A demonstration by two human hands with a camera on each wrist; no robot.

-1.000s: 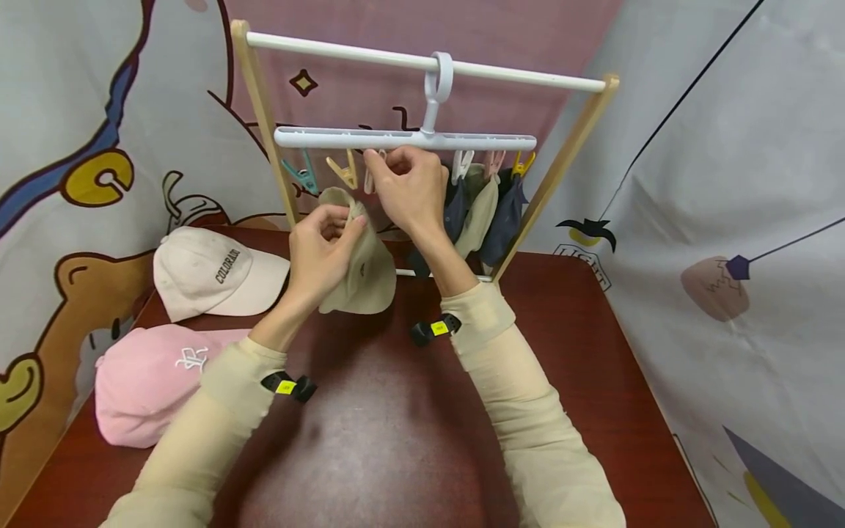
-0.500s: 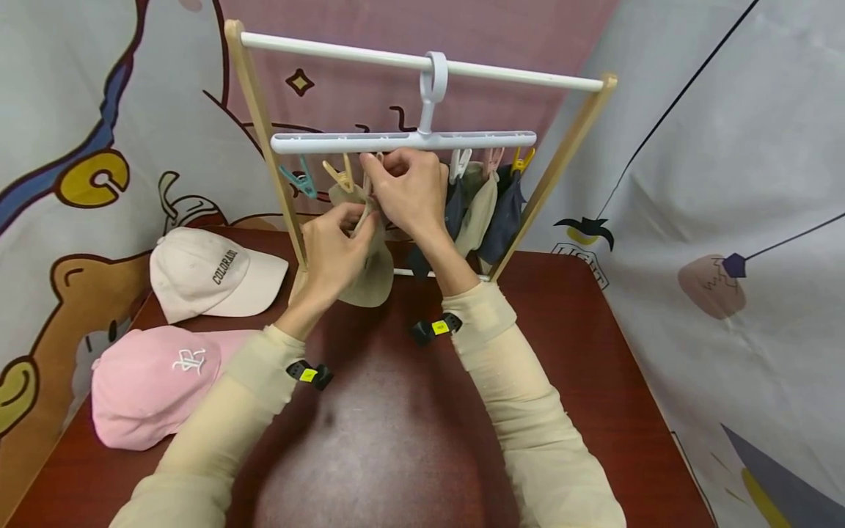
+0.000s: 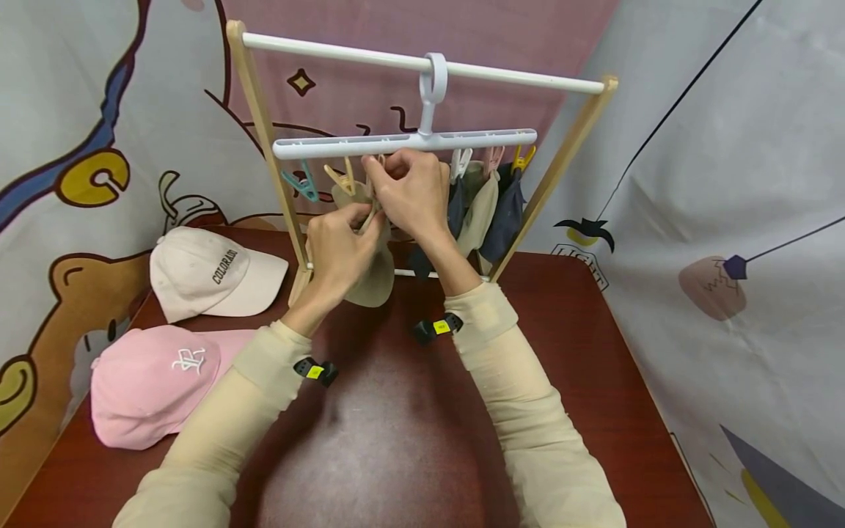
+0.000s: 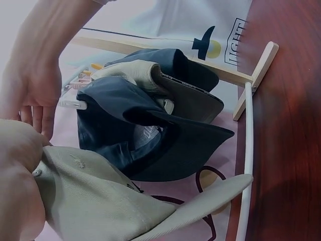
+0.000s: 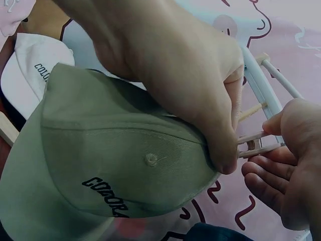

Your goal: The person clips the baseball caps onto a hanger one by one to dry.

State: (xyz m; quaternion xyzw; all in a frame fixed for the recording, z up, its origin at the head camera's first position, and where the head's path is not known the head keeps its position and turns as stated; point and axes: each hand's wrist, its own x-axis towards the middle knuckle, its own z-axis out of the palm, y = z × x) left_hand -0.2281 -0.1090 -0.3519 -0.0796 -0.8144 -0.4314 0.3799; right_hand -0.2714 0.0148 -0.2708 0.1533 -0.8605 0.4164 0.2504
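Observation:
My left hand (image 3: 343, 246) pinches the gathered edge of an olive-green baseball cap (image 3: 372, 282), whose brim hangs down. In the right wrist view, dark lettering shows on the cap (image 5: 125, 165). My right hand (image 3: 412, 194) squeezes a pale clothespin (image 5: 261, 150) between thumb and finger, under the white hanger bar (image 3: 343, 147). The pin's tips are right beside my left thumb at the cap's edge; whether cloth lies between them is hidden. A teal clothespin (image 3: 302, 183) and a pale yellow clothespin (image 3: 342, 180) hang to the left.
Dark blue cap (image 4: 110, 115) and other caps hang from clips on the right. The hanger hooks over a white rod (image 3: 330, 50) between wooden posts (image 3: 557, 176). A cream cap (image 3: 205, 271) and a pink cap (image 3: 155, 381) lie on the left of the brown table (image 3: 370, 455).
My left hand has carried the olive-green cap up and right to the clothespin. My right hand has stayed nearly in place on the pin.

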